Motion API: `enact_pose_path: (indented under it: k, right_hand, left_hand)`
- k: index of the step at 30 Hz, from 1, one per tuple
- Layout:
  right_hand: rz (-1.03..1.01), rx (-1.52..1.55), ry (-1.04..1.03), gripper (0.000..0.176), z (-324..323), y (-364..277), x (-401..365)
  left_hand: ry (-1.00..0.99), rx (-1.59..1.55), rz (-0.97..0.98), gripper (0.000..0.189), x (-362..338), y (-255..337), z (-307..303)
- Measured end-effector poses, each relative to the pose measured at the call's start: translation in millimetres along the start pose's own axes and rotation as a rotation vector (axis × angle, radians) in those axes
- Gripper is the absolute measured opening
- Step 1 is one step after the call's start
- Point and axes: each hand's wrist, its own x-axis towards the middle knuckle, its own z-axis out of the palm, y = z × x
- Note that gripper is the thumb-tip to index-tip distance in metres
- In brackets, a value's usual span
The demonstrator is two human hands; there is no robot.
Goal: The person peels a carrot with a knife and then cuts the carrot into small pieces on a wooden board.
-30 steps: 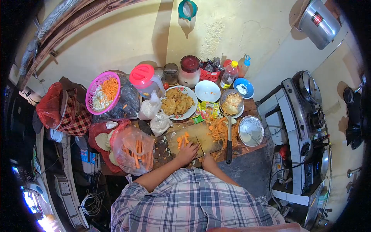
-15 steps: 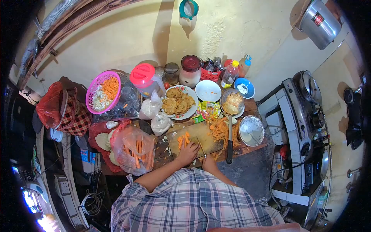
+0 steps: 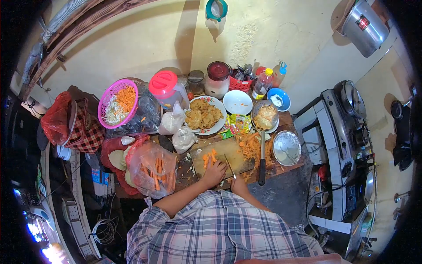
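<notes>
On the wooden cutting board (image 3: 239, 165), my left hand (image 3: 214, 173) is closed, its fingers curled over carrot. Cut carrot pieces (image 3: 210, 157) stick out beyond its knuckles, and the part beneath the hand is hidden. My right hand (image 3: 239, 185) is closed round the handle of a knife (image 3: 230, 165). The blade points away from me over the board, just right of my left fingertips. Orange carrot peelings (image 3: 249, 147) lie heaped past the board's right side.
A clear bag of carrots (image 3: 151, 169) lies left of the board. Behind stand a plate of fritters (image 3: 223, 125), a pink basket of shredded vegetables (image 3: 102, 118) and a white bowl (image 3: 237, 102). At right are a black-handled strainer (image 3: 262, 171), a metal bowl (image 3: 299, 149) and a stove (image 3: 336, 119).
The whole view has shifted very slightly. Both hands, the knife and the carrot pieces stay in nearly the same places on the board.
</notes>
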Motion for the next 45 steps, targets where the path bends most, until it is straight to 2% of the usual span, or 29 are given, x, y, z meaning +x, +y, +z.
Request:
enact_pose_path:
  k: [7, 9, 11, 15, 17, 18, 20, 21, 23, 27, 29, 33, 36, 38, 39, 41, 44, 45]
  right_hand:
    - [0.096, -0.009, -0.054, 0.029, -9.1, -18.2, -1.3]
    - [0.176, -0.045, -0.051, 0.025, -13.0, -29.0, 1.3]
    - [0.171, -0.069, -0.047, 0.025, -4.5, -21.4, 7.8]
    - [0.168, -0.099, -0.029, 0.027, -7.3, -21.7, 4.2]
    - [0.124, -0.042, 0.002, 0.026, -7.6, -16.8, 1.3]
    - [0.081, 0.014, 0.033, 0.026, -8.5, -14.8, 0.6]
    - [0.060, 0.015, 0.022, 0.026, -13.0, -15.6, 0.2]
    - [0.035, 0.013, 0.006, 0.026, -15.1, -16.7, -0.7]
    - [0.031, -0.019, -0.021, 0.027, -18.1, -19.0, -4.0]
    - [0.090, -0.073, -0.098, 0.029, -15.0, -10.2, -6.5]
    - [0.125, -0.058, -0.064, 0.029, -17.1, -10.3, -8.0]
    - [0.210, 0.000, -0.060, 0.032, -26.8, -17.3, -9.7]
    - [0.168, -0.015, 0.010, 0.031, -21.0, -13.8, -10.4]
    - [0.167, 0.002, 0.021, 0.030, -21.0, -14.4, -10.5]
    - [0.167, 0.018, 0.030, 0.029, -21.0, -14.7, -11.2]
    - [0.137, 0.054, 0.033, 0.029, -23.4, -16.6, -13.2]
    - [0.110, 0.077, 0.039, 0.029, -19.8, -11.1, -11.7]
    - [0.112, 0.064, 0.033, 0.029, -19.8, -11.1, -11.5]
  left_hand:
    - [0.013, 0.007, 0.006, 0.034, -0.2, -0.2, -4.6]
    - [0.010, -0.003, 0.012, 0.034, -0.6, 1.1, -4.8]
    - [-0.039, 0.066, -0.004, 0.040, -0.8, 0.9, -3.6]
    - [0.007, 0.030, 0.001, 0.037, 4.4, -1.4, -13.6]
    - [0.012, -0.191, -0.116, 0.032, 10.5, -12.1, -17.4]
    - [0.011, -0.191, -0.112, 0.032, 17.0, -14.4, -26.5]
    - [0.023, -0.173, -0.405, 0.028, 32.8, -17.5, -51.2]
    - [0.022, -0.172, -0.403, 0.028, 37.7, -23.9, -50.6]
    - [0.055, -0.138, -0.528, 0.025, 44.6, -37.3, -44.6]
    - [0.046, -0.214, -0.470, 0.019, 50.2, -53.0, -30.5]
    - [-0.029, -0.182, -0.392, 0.012, 51.5, -62.2, -15.6]
    - [-0.100, -0.207, -0.429, 0.010, 57.1, -67.4, -16.4]
    - [-0.118, -0.214, -0.450, 0.009, 58.9, -67.7, -21.3]
    - [0.009, -0.324, -0.292, 0.008, 58.9, -56.4, -40.4]
    - [0.008, -0.324, -0.294, 0.008, 57.3, -45.8, -46.3]
    - [0.039, -0.315, -0.126, 0.010, 49.7, -16.6, -46.8]
    - [-0.061, -0.371, -0.134, 0.010, 36.2, 4.6, -14.0]
    - [-0.029, -0.432, -0.078, 0.012, 33.8, 3.5, -14.5]
